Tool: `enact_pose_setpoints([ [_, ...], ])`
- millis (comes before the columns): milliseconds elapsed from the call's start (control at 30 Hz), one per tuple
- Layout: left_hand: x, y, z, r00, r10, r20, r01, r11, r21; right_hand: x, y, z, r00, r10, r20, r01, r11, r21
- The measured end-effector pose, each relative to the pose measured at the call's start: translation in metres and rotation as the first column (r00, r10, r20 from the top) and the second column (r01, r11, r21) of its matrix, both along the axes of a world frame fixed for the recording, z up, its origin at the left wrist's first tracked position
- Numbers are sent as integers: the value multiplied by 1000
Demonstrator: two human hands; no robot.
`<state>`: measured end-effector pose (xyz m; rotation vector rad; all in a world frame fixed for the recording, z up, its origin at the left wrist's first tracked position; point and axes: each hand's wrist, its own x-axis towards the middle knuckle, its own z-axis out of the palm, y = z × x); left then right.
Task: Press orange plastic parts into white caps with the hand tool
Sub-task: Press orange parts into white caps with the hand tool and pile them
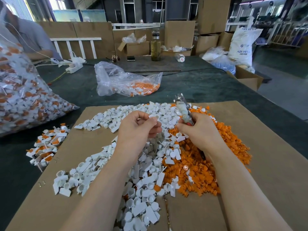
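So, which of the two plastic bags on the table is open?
The small clear bag in the middle of the table; its mouth gapes toward the right. The big full bag at the left looks closed.

Bare forearms, sleeveless, ringless hands (pixel 170 129)

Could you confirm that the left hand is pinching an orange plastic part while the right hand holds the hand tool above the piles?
Not quite: in the head view the left hand pinches a small white plastic cap, not an orange part. The right hand does hold the tape-wrapped hand tool above the piles.
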<state>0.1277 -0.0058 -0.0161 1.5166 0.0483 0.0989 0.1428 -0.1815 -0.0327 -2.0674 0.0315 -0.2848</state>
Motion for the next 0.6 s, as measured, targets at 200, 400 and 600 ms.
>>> enact_pose_setpoints([
  [200,-5,-9,0,994,-98,-43,95,994,-58,-3,16,5,989,68,129,-104,950,295],
  [400,-5,-8,2,996,-73,-57,63,986,-156,-3,27,1,977,76,200,-122,966,228],
  [600,-5,-10,2,999,7,-47,-13,989,-149,-7,32,3,974,99,203,-140,970,197],
])
